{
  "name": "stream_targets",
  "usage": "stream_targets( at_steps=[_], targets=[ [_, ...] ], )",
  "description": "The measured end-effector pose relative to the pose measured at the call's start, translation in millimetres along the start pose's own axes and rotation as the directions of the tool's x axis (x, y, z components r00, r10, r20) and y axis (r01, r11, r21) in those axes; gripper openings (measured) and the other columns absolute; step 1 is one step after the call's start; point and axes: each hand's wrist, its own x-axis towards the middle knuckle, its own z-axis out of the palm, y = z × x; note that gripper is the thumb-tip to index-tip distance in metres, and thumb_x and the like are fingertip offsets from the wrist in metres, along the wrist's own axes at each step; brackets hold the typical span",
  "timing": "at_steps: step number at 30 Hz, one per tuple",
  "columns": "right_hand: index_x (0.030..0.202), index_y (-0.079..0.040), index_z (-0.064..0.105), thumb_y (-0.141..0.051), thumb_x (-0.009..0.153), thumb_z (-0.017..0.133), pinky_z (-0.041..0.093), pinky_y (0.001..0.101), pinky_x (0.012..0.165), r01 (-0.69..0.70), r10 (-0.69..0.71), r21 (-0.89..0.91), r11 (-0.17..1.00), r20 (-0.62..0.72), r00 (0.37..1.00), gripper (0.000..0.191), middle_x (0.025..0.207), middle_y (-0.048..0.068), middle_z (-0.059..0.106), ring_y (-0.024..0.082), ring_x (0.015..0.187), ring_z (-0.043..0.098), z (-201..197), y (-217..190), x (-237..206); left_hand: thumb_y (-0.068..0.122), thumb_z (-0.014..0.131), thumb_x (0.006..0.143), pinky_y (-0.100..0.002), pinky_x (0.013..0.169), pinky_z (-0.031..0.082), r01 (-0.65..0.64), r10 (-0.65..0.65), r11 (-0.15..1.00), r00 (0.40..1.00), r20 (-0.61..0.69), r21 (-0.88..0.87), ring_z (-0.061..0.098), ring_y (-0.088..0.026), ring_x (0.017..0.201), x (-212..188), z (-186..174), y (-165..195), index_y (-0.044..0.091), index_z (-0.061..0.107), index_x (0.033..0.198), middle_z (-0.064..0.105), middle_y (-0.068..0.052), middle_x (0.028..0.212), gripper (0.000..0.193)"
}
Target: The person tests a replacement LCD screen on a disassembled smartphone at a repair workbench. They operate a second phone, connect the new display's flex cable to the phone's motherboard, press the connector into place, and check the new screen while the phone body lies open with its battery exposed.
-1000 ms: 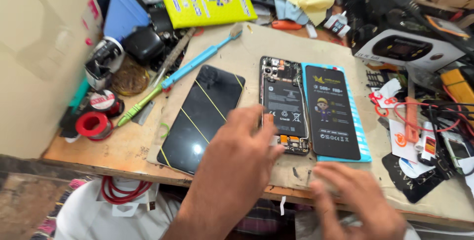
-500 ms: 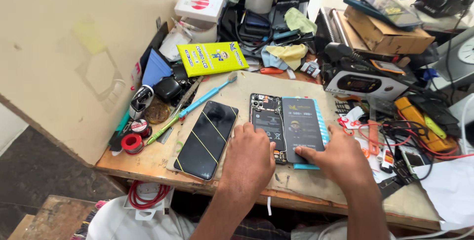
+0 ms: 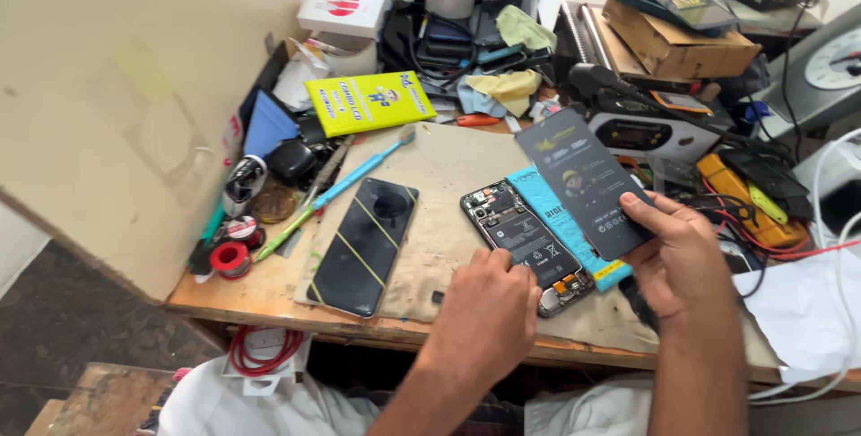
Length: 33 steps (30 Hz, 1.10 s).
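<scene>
My right hand (image 3: 677,252) holds a dark rectangular phone screen panel (image 3: 580,180) lifted and tilted above the table. Under it lies a light blue flat package (image 3: 560,221). My left hand (image 3: 489,310) rests with its fingertips on the lower end of an opened phone (image 3: 520,239) with its battery and circuit boards exposed. Both lie on a worn brown mat (image 3: 448,212). To the left on the mat lies a black phone back cover (image 3: 363,243) with yellow lines.
A blue toothbrush (image 3: 359,171), yellow package (image 3: 368,101), solder rolls (image 3: 231,257), a white box (image 3: 341,7), cloths and cables crowd the table's back and left. A grey device (image 3: 646,131), cardboard boxes (image 3: 677,41) and wires fill the right. A beige wall (image 3: 117,104) stands left.
My right hand has picked the dark screen panel up off the blue package and raised it. My left hand stays at the opened phone. The camera has pulled back.
</scene>
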Motion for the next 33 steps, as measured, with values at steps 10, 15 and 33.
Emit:
stream_targets(
  at_steps=[10,15,33],
  targets=[
    [0.122,-0.004,0.061,-0.010,0.094,0.070,0.056,0.0379,0.097,0.025,0.008,0.273,0.962,-0.120,0.993,0.030,0.113,0.007,0.074,0.019,0.103,0.072,-19.9,27.1,5.1,0.054,0.083,0.067,-0.047,0.118,0.032,-0.439,0.393,0.897,0.846,0.361,0.051,0.043,-0.026,0.142,89.0,-35.2,-58.5,0.008,0.058,0.139,0.049,-0.011,0.151,0.089],
    [0.111,-0.002,0.068,-0.012,0.090,0.072,0.059,0.0397,0.091,-0.069,0.095,0.156,0.985,-0.163,0.982,0.023,0.104,0.007,0.074,0.019,0.093,0.073,-29.3,30.0,31.0,0.064,0.073,0.075,-0.049,0.103,0.037,-0.423,0.383,0.897,0.890,0.249,0.132,0.050,-0.029,0.131,73.5,-32.8,-48.3,0.006,0.063,0.130,0.056,-0.013,0.138,0.081],
    [0.117,0.004,0.069,-0.012,0.093,0.074,0.059,0.0310,0.090,-0.102,0.104,-0.029,0.994,0.062,0.993,0.029,0.108,0.010,0.075,0.015,0.091,0.073,-27.7,-4.2,31.3,0.037,0.085,0.079,-0.036,0.079,0.059,0.271,-0.302,0.726,0.951,0.061,-0.632,0.070,-0.015,0.092,124.7,-52.2,-80.0,0.007,0.053,0.133,0.071,-0.006,0.104,0.070]
  ],
)
